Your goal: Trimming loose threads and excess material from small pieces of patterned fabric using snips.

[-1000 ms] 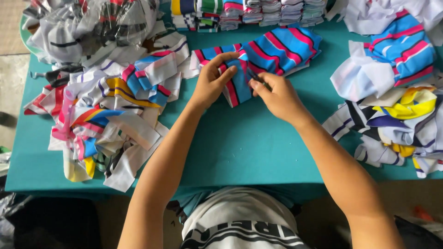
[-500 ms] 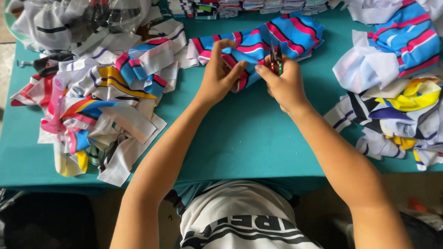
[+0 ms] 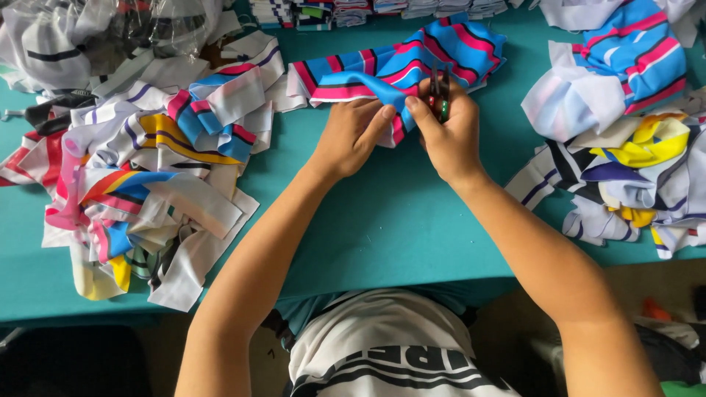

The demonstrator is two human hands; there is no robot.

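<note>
A stack of striped fabric pieces [image 3: 441, 51], blue with pink and white bands, lies at the far middle of the teal table [image 3: 382, 228]. My left hand [image 3: 351, 136] pinches the near edge of the top blue piece between thumb and fingers. My right hand [image 3: 448, 129] grips a small pair of dark thread snips [image 3: 440, 92], its blades standing at that same fabric edge. Both hands touch at the fold of the cloth.
A big heap of mixed striped fabric strips [image 3: 140, 162] covers the left side. Another pile [image 3: 632, 147] with yellow and white pieces lies at the right. Clear plastic bags [image 3: 95, 29] sit at the far left, folded stacks [image 3: 368, 9] along the far edge.
Both hands have lifted the fabric edge slightly and drawn closer together. The snips now stand upright at the fold.
</note>
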